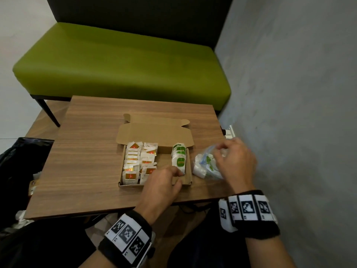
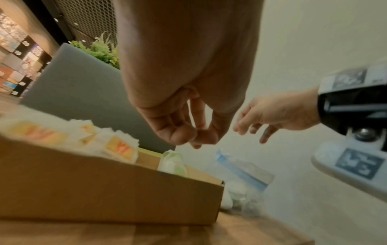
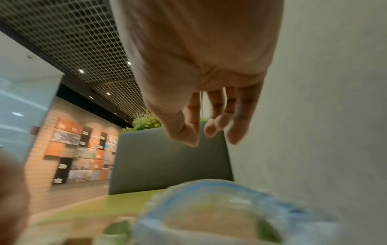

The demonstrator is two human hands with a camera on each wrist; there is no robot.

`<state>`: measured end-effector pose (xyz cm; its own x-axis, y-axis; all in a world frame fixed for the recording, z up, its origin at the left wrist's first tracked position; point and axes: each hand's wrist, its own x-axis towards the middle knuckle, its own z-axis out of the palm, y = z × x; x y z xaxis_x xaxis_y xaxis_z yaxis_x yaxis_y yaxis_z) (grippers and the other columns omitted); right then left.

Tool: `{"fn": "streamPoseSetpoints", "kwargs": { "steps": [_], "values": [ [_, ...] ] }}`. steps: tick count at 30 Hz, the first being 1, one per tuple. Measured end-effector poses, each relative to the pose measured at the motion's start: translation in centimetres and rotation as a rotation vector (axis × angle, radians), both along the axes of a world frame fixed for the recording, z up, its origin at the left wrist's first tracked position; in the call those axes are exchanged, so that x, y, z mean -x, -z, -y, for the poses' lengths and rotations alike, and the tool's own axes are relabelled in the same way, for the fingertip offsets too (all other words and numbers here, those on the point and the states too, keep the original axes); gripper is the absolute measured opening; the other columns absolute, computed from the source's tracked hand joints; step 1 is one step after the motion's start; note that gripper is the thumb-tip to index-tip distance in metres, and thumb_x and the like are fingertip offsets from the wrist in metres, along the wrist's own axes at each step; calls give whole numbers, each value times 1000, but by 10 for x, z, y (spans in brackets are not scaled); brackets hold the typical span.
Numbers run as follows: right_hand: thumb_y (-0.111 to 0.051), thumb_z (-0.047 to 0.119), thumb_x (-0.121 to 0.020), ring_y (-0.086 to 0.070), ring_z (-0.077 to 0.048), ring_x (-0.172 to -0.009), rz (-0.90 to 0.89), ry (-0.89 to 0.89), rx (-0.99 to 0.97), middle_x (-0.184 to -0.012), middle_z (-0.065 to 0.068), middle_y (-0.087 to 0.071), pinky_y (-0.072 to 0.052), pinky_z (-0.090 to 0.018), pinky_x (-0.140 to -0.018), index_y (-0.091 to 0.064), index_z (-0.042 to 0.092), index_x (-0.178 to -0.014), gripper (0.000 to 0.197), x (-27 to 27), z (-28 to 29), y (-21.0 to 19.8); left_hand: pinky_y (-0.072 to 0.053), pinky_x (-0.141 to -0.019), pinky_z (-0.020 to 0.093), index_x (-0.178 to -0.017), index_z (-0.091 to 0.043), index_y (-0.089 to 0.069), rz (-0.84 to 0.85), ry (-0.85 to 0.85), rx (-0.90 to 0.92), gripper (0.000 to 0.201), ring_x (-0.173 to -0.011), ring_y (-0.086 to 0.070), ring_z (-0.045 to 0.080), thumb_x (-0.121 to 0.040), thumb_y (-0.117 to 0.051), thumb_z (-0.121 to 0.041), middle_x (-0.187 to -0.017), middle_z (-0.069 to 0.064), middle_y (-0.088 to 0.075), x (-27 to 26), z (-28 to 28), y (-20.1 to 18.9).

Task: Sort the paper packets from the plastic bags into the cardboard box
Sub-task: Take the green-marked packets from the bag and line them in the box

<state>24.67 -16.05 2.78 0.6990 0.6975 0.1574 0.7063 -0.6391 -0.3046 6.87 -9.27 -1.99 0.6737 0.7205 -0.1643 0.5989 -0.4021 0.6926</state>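
Note:
An open cardboard box (image 1: 131,185) lies on the wooden table (image 1: 87,151). Red-and-yellow paper packets (image 1: 139,161) fill its left side, and a row of green paper packets (image 1: 179,157) stands at its right. My left hand (image 1: 174,172) hovers over the box's front right corner. Its fingers are curled with the tips meeting the thumb (image 2: 195,136), and nothing shows between them. Just below it is a green packet (image 2: 172,163). Right of the box lies a clear plastic bag (image 1: 204,167) holding more green packets. My right hand (image 1: 219,153) hangs above it, fingers (image 3: 210,131) loose and spread, holding nothing.
A green bench (image 1: 119,60) stands behind the table and a grey wall (image 1: 289,93) runs close along the right. A white plug (image 1: 229,130) sits at the table's right edge. A black bag (image 1: 21,161) lies on the left, beside the table.

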Motion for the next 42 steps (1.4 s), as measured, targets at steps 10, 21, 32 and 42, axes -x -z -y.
{"fn": "streamPoseSetpoints", "kwargs": {
  "steps": [10,21,32,42],
  "values": [
    [-71,22,-86,-50,-28,-124,-196,45,345,-137,-7,-48,-42,-50,-105,-73,29,-102,18,-58,27,34,-55,-79,46,-151,-22,-26,-166,459,-344,59,-108,-61,31,-98,-51,-17,-157,3,-25,-78,10,-8],
    [-75,40,-81,-16,-32,-147,-141,-18,267,-159,-6,-23,-16,-67,-115,-70,35,-112,33,-40,2,45,-36,-108,46,-146,-29,-35,-235,453,-370,49,-139,-28,35,-100,-49,-37,-160,14,-6,-69,13,17],
    [-69,57,-80,22,-47,-146,-111,-23,546,-166,-7,10,3,-86,-100,-68,28,-111,43,-27,-28,71,-33,-114,39,-147,-18,-37,-119,419,-268,57,-145,-24,27,-95,-56,-29,-163,11,-8,-62,12,23],
    [-77,54,-76,6,-33,-152,-333,-35,295,-166,8,-10,12,-80,-103,-75,40,-91,21,-39,-16,69,-38,-110,43,-144,-15,-42,-142,367,-295,53,-136,-32,28,-96,-50,-34,-158,11,-17,-65,9,24]
  ]
}}
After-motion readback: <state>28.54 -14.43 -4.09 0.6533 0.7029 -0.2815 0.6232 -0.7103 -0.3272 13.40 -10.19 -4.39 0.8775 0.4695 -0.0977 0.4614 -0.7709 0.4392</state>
